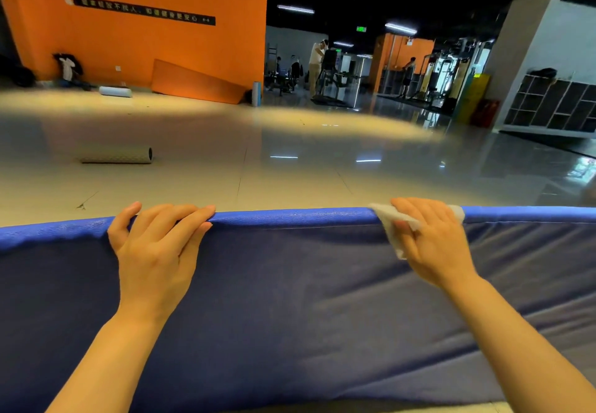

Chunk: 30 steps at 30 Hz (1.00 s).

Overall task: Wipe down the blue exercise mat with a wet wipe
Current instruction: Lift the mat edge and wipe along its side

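A thick blue exercise mat (290, 299) fills the lower half of the view, its far edge running across at mid-height. My left hand (154, 245) grips that far edge, fingers curled over the top. My right hand (432, 241) holds a white wet wipe (392, 222) against the same edge further right, fingers curled over the wipe and the mat's rim. Part of the wipe hangs down below my thumb, and a bit shows past my little finger.
Beyond the mat lies glossy floor with a grey foam roller (117, 155). An orange wall (145, 41) with a leaning orange mat stands at the back left. Gym machines and people are far off; a cubby shelf (554, 103) is at right.
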Each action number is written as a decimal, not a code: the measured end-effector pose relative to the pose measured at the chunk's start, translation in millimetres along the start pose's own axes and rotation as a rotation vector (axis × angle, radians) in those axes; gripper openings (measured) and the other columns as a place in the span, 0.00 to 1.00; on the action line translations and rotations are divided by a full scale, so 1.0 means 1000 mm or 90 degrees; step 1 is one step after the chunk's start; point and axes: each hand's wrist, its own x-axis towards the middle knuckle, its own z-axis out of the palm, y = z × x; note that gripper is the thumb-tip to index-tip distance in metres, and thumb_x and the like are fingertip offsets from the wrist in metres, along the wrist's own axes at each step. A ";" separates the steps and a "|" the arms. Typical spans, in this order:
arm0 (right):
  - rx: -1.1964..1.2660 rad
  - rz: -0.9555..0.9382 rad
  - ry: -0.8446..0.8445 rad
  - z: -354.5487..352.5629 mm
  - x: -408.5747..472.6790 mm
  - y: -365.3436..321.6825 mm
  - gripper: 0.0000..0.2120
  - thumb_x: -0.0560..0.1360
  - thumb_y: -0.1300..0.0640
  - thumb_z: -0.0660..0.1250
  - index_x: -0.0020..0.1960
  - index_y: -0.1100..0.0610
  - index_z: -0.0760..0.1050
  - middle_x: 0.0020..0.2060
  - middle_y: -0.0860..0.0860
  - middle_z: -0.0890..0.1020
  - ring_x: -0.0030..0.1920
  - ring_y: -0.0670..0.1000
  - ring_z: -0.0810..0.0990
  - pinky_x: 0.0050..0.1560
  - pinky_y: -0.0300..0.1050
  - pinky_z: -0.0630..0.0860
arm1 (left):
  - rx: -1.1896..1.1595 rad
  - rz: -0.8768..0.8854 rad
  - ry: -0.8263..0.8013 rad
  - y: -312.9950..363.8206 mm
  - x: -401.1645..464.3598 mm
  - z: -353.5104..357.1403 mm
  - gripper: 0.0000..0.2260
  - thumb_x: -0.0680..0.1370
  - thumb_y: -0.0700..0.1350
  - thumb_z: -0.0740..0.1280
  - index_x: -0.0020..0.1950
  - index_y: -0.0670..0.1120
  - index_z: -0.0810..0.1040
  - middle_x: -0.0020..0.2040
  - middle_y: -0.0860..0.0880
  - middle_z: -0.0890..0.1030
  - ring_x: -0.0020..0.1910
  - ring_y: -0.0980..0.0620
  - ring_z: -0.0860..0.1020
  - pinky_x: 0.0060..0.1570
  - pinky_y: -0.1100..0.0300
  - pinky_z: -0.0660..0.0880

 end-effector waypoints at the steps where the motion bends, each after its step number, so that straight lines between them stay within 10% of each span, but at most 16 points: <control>1: -0.013 0.024 -0.021 -0.004 -0.003 0.015 0.27 0.84 0.46 0.44 0.55 0.60 0.78 0.45 0.54 0.80 0.44 0.60 0.77 0.48 0.47 0.64 | -0.003 -0.005 -0.001 0.001 0.001 0.000 0.13 0.83 0.46 0.61 0.53 0.43 0.85 0.47 0.44 0.84 0.50 0.49 0.75 0.69 0.57 0.53; 9: 0.136 0.152 0.118 0.021 0.019 -0.063 0.24 0.84 0.53 0.47 0.50 0.54 0.83 0.43 0.50 0.82 0.43 0.55 0.75 0.55 0.52 0.68 | -0.031 -0.032 -0.023 0.009 0.001 -0.005 0.12 0.81 0.46 0.62 0.54 0.44 0.85 0.49 0.48 0.84 0.51 0.51 0.76 0.67 0.57 0.55; 16: 0.261 0.004 0.071 0.038 0.043 -0.214 0.19 0.82 0.50 0.53 0.60 0.57 0.79 0.54 0.49 0.81 0.54 0.54 0.74 0.66 0.52 0.64 | 0.036 -0.063 -0.058 -0.005 -0.006 -0.015 0.15 0.81 0.47 0.62 0.62 0.42 0.81 0.58 0.45 0.82 0.61 0.48 0.75 0.74 0.47 0.50; 20: 0.078 -0.133 -0.007 0.042 0.040 -0.166 0.20 0.77 0.55 0.65 0.68 0.56 0.74 0.58 0.52 0.79 0.54 0.58 0.76 0.63 0.54 0.69 | 0.073 -0.109 -0.074 -0.019 -0.010 -0.027 0.15 0.82 0.51 0.60 0.60 0.46 0.82 0.57 0.47 0.82 0.61 0.49 0.74 0.73 0.42 0.45; 25: 0.013 0.008 -0.065 0.023 0.024 -0.068 0.20 0.83 0.50 0.49 0.67 0.51 0.75 0.49 0.51 0.78 0.49 0.61 0.75 0.58 0.55 0.68 | 0.025 -0.105 -0.069 -0.031 -0.013 -0.031 0.14 0.81 0.48 0.60 0.59 0.45 0.83 0.59 0.47 0.82 0.63 0.49 0.75 0.73 0.42 0.48; 30: 0.113 0.055 0.029 0.034 0.040 -0.117 0.21 0.84 0.54 0.49 0.54 0.53 0.81 0.43 0.49 0.81 0.44 0.57 0.73 0.59 0.57 0.66 | 0.040 -0.101 -0.053 -0.035 -0.015 -0.032 0.13 0.81 0.47 0.62 0.60 0.46 0.83 0.58 0.47 0.82 0.62 0.49 0.75 0.73 0.37 0.45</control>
